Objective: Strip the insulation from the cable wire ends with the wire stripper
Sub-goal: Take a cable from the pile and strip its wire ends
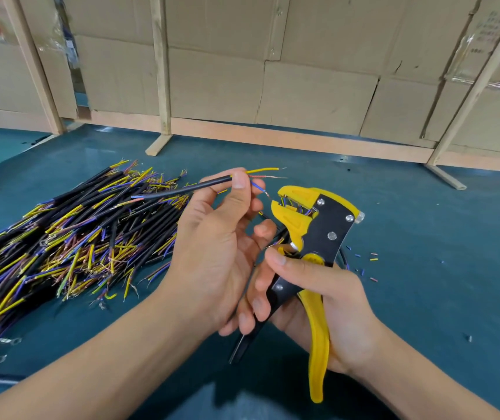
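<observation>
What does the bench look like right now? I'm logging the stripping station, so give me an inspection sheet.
Surface: teal mat, bare patches visible.
Job's things: black cable with yellow, red and blue cores fanned at its far end; yellow-and-black wire stripper, head up.
Clutter: small insulation offcuts on the mat right of the stripper.
Grippers: left hand pinches the cable; right hand grips the stripper handles.
Cables: large pile of cut cables at left, ring terminals beside it.
Surroundings: cardboard panels on wooden frame behind.
</observation>
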### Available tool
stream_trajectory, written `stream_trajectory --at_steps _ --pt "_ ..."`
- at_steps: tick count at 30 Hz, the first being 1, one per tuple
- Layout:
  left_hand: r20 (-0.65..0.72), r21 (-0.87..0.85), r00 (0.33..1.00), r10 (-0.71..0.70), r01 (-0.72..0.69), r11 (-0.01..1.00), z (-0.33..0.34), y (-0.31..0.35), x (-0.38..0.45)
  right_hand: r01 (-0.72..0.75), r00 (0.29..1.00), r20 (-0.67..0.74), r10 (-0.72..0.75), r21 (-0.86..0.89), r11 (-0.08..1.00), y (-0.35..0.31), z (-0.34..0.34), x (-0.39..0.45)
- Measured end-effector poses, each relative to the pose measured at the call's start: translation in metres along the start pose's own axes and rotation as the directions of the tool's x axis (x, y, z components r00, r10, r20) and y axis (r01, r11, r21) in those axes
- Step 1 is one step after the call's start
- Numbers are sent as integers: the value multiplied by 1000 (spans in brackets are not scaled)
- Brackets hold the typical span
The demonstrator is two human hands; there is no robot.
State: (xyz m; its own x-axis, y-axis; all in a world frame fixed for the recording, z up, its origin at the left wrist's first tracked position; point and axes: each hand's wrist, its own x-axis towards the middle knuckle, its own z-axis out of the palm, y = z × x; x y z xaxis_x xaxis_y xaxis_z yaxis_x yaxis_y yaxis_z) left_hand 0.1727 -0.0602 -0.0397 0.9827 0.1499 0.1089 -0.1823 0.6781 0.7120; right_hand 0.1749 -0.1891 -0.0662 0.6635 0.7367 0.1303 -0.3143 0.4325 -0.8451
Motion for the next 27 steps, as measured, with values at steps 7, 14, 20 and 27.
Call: stream_trajectory --at_steps 7,14,20,27 --pt "16 -35 1000 -18 19 999 -2 1 1 -1 1000 5 1 2 1000 2 0 0" --pt "87 59 996 29 -34 998 1 -2 -4 37 998 -49 -36 25 999 3 1 1" --pt "87 65 996 24 -29 997 1 -1 -4 68 997 -43 -66 48 997 5 -1 1" --pt "74 132 997 12 -22 991 1 -1 -7 54 998 12 -54 -4 999 6 -9 0"
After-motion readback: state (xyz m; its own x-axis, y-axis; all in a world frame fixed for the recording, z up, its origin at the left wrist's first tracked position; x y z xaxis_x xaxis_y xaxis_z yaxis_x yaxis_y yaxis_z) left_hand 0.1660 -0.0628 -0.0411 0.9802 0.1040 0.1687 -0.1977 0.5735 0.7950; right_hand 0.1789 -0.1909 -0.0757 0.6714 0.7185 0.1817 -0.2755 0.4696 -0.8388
